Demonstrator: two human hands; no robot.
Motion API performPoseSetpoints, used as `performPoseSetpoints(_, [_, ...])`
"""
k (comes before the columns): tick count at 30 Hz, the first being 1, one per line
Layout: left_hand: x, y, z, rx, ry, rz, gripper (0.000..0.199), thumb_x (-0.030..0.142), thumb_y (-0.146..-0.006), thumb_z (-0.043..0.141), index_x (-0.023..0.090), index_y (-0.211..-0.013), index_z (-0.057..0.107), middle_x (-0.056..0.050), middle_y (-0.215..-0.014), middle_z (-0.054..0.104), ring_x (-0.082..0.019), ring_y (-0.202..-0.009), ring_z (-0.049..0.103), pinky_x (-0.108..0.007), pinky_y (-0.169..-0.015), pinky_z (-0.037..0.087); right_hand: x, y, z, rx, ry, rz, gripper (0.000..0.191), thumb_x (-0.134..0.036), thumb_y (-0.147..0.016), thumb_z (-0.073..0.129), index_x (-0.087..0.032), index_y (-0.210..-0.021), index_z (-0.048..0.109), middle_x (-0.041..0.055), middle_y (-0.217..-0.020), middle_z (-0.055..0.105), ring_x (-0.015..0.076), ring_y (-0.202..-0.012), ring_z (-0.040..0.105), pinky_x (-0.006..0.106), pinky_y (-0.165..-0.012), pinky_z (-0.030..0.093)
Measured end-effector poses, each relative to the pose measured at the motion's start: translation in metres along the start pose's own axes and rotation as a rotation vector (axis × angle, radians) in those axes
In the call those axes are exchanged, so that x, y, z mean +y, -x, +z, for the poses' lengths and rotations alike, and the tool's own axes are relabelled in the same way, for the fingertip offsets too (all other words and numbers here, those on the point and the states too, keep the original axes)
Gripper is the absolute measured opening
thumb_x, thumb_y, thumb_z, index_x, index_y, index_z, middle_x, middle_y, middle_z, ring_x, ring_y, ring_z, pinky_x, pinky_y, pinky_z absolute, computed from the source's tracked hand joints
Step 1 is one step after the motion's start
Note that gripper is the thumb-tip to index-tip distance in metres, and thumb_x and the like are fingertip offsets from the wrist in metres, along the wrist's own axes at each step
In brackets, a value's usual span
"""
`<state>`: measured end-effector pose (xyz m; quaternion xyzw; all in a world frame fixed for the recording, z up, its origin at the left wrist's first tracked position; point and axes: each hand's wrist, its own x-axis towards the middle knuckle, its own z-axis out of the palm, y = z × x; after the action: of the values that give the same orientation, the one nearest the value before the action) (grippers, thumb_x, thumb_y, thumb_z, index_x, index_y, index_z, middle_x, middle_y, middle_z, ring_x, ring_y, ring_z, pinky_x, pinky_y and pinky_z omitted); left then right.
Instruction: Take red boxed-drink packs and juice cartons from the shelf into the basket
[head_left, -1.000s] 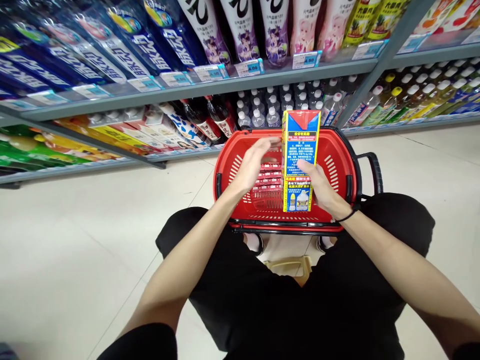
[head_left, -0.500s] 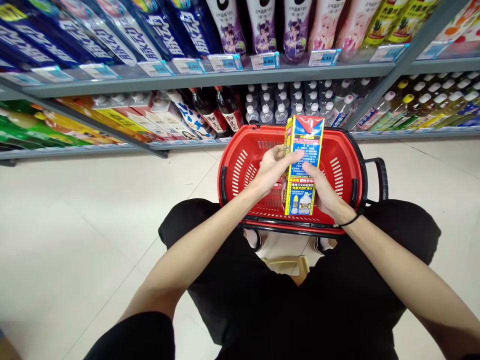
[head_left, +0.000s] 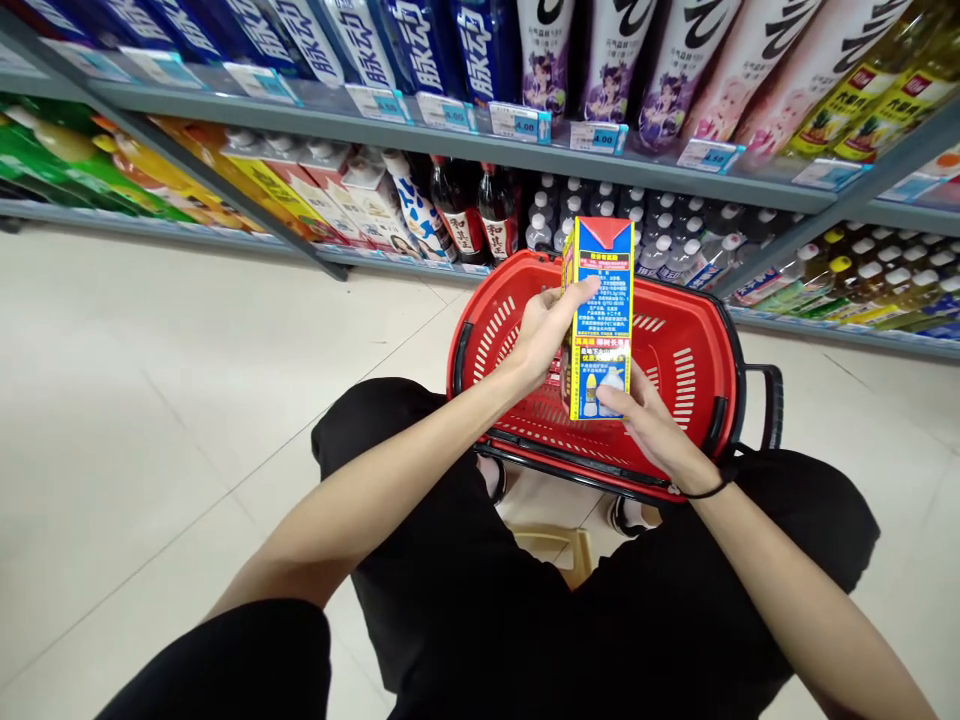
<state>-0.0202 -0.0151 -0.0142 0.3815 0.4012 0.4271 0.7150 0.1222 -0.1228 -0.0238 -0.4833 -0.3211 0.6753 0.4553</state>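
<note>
A tall drink carton (head_left: 604, 300), blue and yellow with a red folded top, is held over a red shopping basket (head_left: 495, 345). My left hand (head_left: 546, 325) grips the carton's left side, its thumb lying across the printed face. Lower down, my right hand (head_left: 652, 415) clasps the right edge near the bottom, thumb on the pictures of bottles. The fingers of both hands are partly hidden behind the carton. Below it the basket stands between my knees; its inside is partly covered by the carton and my hands.
Drink shelves (head_left: 450, 130) run along the front, with blue bottles (head_left: 409, 45) and white-and-purple bottles (head_left: 611, 75) above. Small water bottles (head_left: 660, 235) and dark bottles (head_left: 457, 215) stand below. The basket's black handle (head_left: 772, 405) sticks out right. A yellowish stool (head_left: 581, 555) shows under me.
My right hand has slid down the carton toward its lower corner, while my left hand keeps its grip. The view has turned, so the shelves appear shifted and tilted.
</note>
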Motion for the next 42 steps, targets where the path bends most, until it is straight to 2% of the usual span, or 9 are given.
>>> performPoseSetpoints(4, [0.002,0.005,0.005,-0.006,-0.002,0.029,0.064,0.064,-0.07,0.088,0.012,-0.1,0.065,-0.018,-0.107,0.077,-0.028,-0.097,0.075,-0.037,-0.085,0.06,0.006,0.0,-0.004,0.033,0.052,-0.02,0.062,-0.05,-0.083,0.087,-0.033,-0.136,0.06,0.0006,-0.13,0.074,0.0255,-0.118,0.072,0.04,-0.097,0.065])
performPoseSetpoints(8, [0.004,0.007,0.009,-0.026,0.007,0.043,0.06,0.062,-0.073,0.086,0.013,-0.099,0.063,-0.018,-0.108,0.076,-0.029,-0.099,0.075,-0.04,-0.091,0.06,0.008,0.003,-0.005,0.053,0.06,-0.051,0.058,-0.048,-0.084,0.087,-0.032,-0.133,0.061,0.0012,-0.126,0.075,0.0249,-0.113,0.074,0.039,-0.095,0.066])
performPoseSetpoints(13, [0.006,0.006,0.009,-0.056,0.031,0.034,0.061,0.062,-0.071,0.088,0.013,-0.098,0.065,-0.018,-0.109,0.076,-0.029,-0.098,0.075,-0.042,-0.094,0.06,0.01,0.002,-0.004,0.088,0.019,-0.051,0.054,-0.048,-0.082,0.088,-0.03,-0.127,0.063,0.0026,-0.135,0.072,0.0269,-0.123,0.07,0.042,-0.103,0.063])
performPoseSetpoints(16, [0.005,0.004,0.007,-0.063,0.018,0.035,0.061,0.064,-0.071,0.088,0.012,-0.096,0.066,-0.019,-0.109,0.076,-0.03,-0.098,0.075,-0.044,-0.095,0.06,0.009,0.002,-0.004,0.08,0.013,-0.03,0.054,-0.049,-0.083,0.086,-0.029,-0.127,0.063,0.0033,-0.138,0.071,0.0288,-0.128,0.068,0.044,-0.103,0.063])
performPoseSetpoints(24, [0.005,0.005,0.008,-0.043,-0.008,0.03,0.058,0.061,-0.075,0.086,0.012,-0.098,0.066,-0.016,-0.106,0.077,-0.027,-0.094,0.075,-0.042,-0.096,0.06,0.007,0.001,-0.002,0.106,0.047,-0.026,0.058,-0.053,-0.079,0.088,-0.029,-0.125,0.063,0.0041,-0.138,0.071,0.0291,-0.124,0.071,0.046,-0.104,0.063])
performPoseSetpoints(30, [0.004,0.004,0.007,-0.051,-0.025,0.016,0.059,0.061,-0.071,0.087,0.014,-0.098,0.064,-0.017,-0.11,0.077,-0.029,-0.102,0.074,-0.04,-0.095,0.059,0.011,0.001,-0.005,0.107,0.064,-0.013,0.062,-0.055,-0.079,0.087,-0.028,-0.128,0.061,0.0053,-0.139,0.07,0.029,-0.126,0.07,0.045,-0.104,0.062])
performPoseSetpoints(35, [0.0,0.002,0.007,-0.022,-0.039,0.015,0.061,0.059,-0.07,0.088,0.012,-0.101,0.065,-0.017,-0.11,0.076,-0.028,-0.099,0.074,-0.041,-0.094,0.059,0.018,-0.002,-0.012,0.102,0.049,-0.006,0.074,-0.058,-0.079,0.086,-0.029,-0.139,0.056,0.0051,-0.137,0.071,0.0281,-0.121,0.071,0.043,-0.1,0.064])
performPoseSetpoints(39, [-0.004,0.001,0.005,-0.003,-0.076,-0.007,0.057,0.057,-0.073,0.087,0.013,-0.103,0.066,-0.016,-0.111,0.076,-0.029,-0.1,0.074,-0.042,-0.097,0.057,0.021,-0.004,-0.013,0.125,0.01,0.002,0.065,-0.06,-0.086,0.08,-0.029,-0.139,0.059,0.004,-0.146,0.066,0.0272,-0.129,0.068,0.041,-0.104,0.062])
performPoseSetpoints(42, [-0.006,0.001,0.004,0.004,-0.078,-0.022,0.057,0.057,-0.075,0.085,0.012,-0.105,0.067,-0.016,-0.11,0.077,-0.029,-0.1,0.074,-0.042,-0.097,0.057,0.019,-0.004,-0.011,0.137,0.009,0.0,0.062,-0.059,-0.086,0.081,-0.031,-0.137,0.061,0.0029,-0.144,0.067,0.0269,-0.128,0.069,0.041,-0.105,0.061])
